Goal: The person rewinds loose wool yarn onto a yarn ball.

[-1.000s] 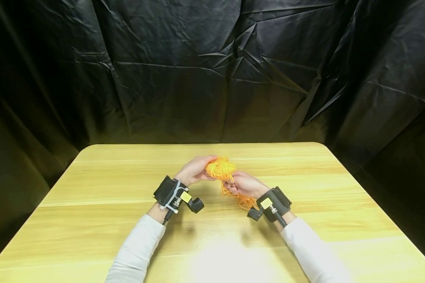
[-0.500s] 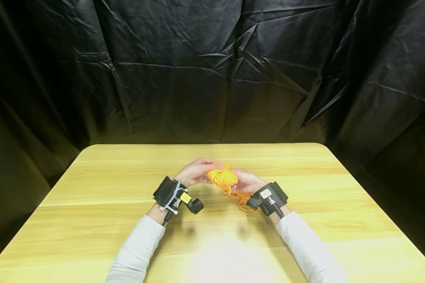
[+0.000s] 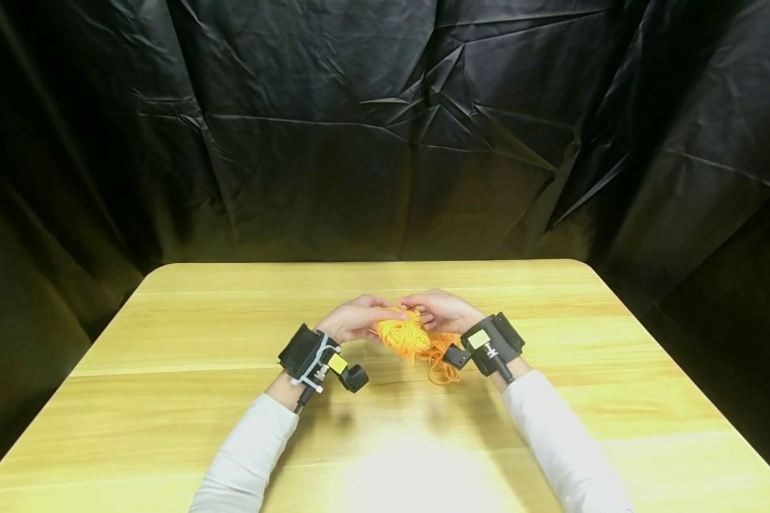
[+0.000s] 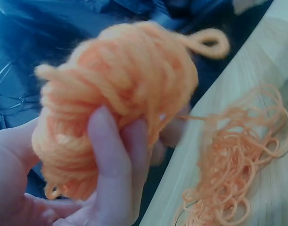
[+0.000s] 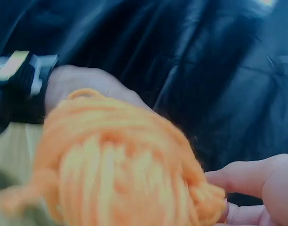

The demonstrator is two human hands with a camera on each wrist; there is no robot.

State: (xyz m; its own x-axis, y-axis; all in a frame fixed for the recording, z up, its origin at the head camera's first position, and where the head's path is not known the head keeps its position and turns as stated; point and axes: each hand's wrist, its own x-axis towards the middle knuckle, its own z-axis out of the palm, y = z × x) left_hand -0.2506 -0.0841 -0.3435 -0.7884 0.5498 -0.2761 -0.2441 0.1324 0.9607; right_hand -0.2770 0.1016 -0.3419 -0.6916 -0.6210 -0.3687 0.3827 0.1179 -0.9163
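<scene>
A wound ball of orange yarn [image 3: 404, 336] is in my left hand [image 3: 354, 318], above the table. The left wrist view has fingers [image 4: 111, 165] curled against the ball's near side, and a small loop stands out from its top. My right hand [image 3: 445, 311] is at the ball's far right, thumb and fingers bent together on the yarn; in the right wrist view the ball partly hides its fingertips. From the ball a strand leads to a tangled heap of loose yarn [image 4: 228, 165] lying on the table below.
The light wooden table [image 3: 199, 406] spreads around both arms, with a bright glare near its front. Behind it hangs a creased black sheet [image 3: 308, 178]. Each wrist carries a strapped camera [image 3: 353, 377].
My right hand has gone from below the ball, round its right side, to its upper right. The ball has dropped slightly and turned in my left hand, which stays nearly in place.
</scene>
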